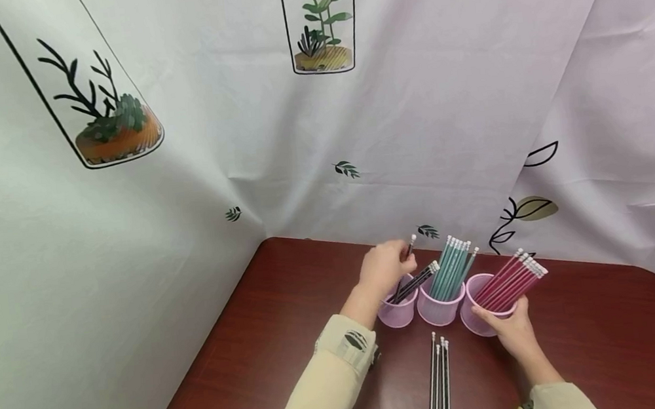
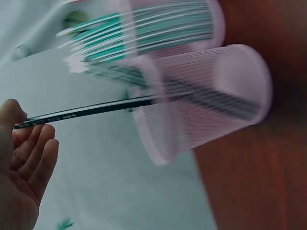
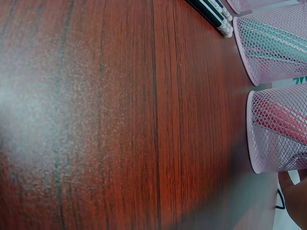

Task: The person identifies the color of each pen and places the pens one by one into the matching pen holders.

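Note:
My left hand (image 1: 383,268) pinches a black pencil (image 2: 91,112) near its eraser end, between thumb and fingers. The pencil slants down into the left pink mesh cup (image 1: 397,317), where several other black pencils (image 1: 416,283) lean to the right. Around the right pink mesh cup (image 1: 477,327) my right hand (image 1: 516,334) holds on, thumb by the rim and fingers at its right side. Dark pink pencils (image 1: 509,284) fan out of that cup, leaning right. Between the two stands the middle pink cup (image 1: 440,313) with teal pencils (image 1: 451,268).
Several black pencils (image 1: 441,378) with white erasers lie side by side on the dark red wooden table (image 1: 247,357), in front of the cups. A white printed cloth (image 1: 425,109) hangs behind the table and along its left side.

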`<state>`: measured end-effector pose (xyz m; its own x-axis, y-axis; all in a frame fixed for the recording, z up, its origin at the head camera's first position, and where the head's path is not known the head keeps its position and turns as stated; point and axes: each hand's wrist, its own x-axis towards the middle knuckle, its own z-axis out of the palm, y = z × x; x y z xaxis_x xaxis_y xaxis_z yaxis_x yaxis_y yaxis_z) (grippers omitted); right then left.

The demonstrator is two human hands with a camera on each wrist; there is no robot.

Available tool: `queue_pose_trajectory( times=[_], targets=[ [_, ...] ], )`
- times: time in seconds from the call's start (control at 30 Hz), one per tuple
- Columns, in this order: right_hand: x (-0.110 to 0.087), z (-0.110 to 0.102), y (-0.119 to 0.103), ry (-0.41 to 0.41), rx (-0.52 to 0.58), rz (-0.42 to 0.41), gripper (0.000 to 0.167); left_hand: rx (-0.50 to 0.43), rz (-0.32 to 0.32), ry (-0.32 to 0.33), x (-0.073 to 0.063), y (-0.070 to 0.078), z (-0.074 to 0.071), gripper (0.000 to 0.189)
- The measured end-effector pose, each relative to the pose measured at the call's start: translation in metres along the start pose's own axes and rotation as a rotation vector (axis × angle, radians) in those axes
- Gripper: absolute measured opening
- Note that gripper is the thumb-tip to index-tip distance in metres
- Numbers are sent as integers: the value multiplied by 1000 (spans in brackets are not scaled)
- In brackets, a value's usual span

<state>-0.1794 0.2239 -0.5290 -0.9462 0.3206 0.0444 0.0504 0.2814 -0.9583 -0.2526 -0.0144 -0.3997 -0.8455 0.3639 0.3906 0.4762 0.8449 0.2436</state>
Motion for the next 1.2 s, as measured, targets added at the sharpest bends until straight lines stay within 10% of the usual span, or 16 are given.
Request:
queue_pose_trajectory(
  times=[0.27,0.77,1.03,1.2],
  targets=[
    [0,0,0,-2,-3,-2,89,123,97,-163,-19,0,42,16],
    [-4,1,3,14,-4,-8,90,38,23,-8,-36,5,62,25],
    [0,1,4,3,-4,-8,91,144,436,150,-71,11,91,35],
    [1,0,2,0,-7,4,91,177,411,30,-94,8,115,39]
  ],
)
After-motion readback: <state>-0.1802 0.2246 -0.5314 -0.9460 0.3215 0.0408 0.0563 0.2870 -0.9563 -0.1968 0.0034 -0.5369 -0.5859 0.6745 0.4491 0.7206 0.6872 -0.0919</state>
